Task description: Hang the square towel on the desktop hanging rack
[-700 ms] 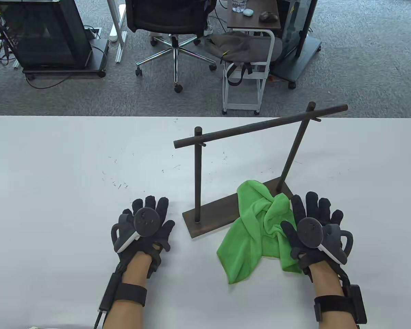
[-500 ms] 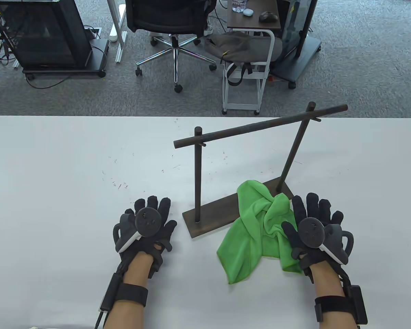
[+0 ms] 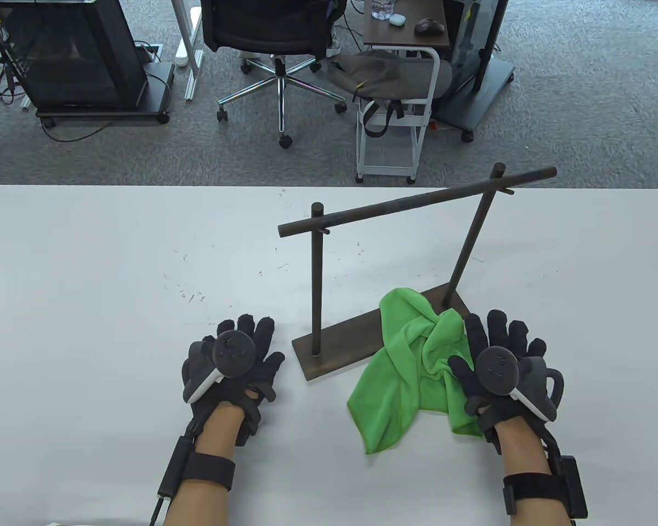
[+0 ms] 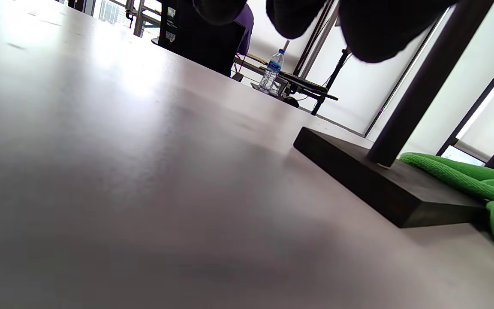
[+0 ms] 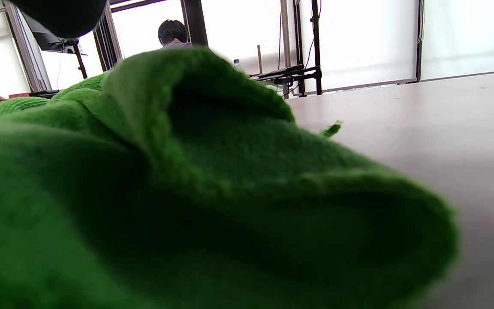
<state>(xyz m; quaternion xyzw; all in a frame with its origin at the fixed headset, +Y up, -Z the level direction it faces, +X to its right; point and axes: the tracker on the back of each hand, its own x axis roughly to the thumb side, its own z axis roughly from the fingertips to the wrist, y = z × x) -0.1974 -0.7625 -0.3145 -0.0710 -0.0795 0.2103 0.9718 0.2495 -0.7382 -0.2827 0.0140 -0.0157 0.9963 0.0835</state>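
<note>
A crumpled green square towel (image 3: 403,372) lies on the white table, its far part draped over the rack's dark base board (image 3: 342,342). The rack has two posts and a bare slanted crossbar (image 3: 417,203). My left hand (image 3: 244,342) rests flat on the table with fingers spread, left of the base, holding nothing. My right hand (image 3: 496,342) lies flat with fingers spread at the towel's right edge, thumb on the cloth. The left wrist view shows fingertips (image 4: 380,25), the base (image 4: 358,176) and the towel (image 4: 478,180). The towel (image 5: 187,193) fills the right wrist view.
The white table (image 3: 88,301) stretches far to the left with small specks on it. Beyond its far edge stand an office chair (image 3: 274,33), a white cart (image 3: 395,126) and a black cabinet (image 3: 66,55). A water bottle (image 4: 271,77) shows far off.
My left hand has slid slightly right and forward toward the rack base. My right hand has shifted very slightly left. The towel and rack have not moved.
</note>
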